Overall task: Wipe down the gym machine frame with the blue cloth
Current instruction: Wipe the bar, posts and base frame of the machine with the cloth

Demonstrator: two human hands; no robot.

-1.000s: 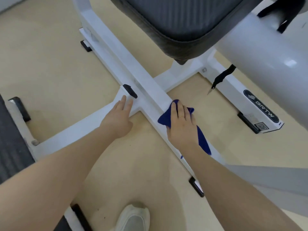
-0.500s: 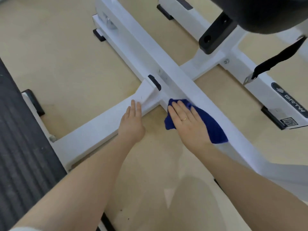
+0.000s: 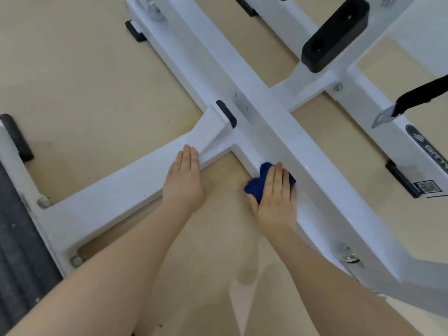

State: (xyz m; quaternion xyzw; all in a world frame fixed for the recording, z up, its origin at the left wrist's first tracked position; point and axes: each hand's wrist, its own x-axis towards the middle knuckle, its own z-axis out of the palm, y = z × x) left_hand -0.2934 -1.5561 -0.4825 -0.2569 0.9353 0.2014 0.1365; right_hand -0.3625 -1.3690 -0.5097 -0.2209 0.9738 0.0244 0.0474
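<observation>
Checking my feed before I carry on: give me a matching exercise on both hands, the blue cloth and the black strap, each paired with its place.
Things:
1. left hand
2. right hand
3. blue cloth
4. black strap

Places:
A. squeezed between a palm and the side of the long white beam
B. flat on the angled side beam
C. hanging at the upper right, metal tab at its end
D. pressing the cloth against the long beam

Pairs: 1-B, 2-D, 3-A, 4-C

Head-worn view – probably crouched close – looks steeply down at the floor (image 3: 72,69).
</observation>
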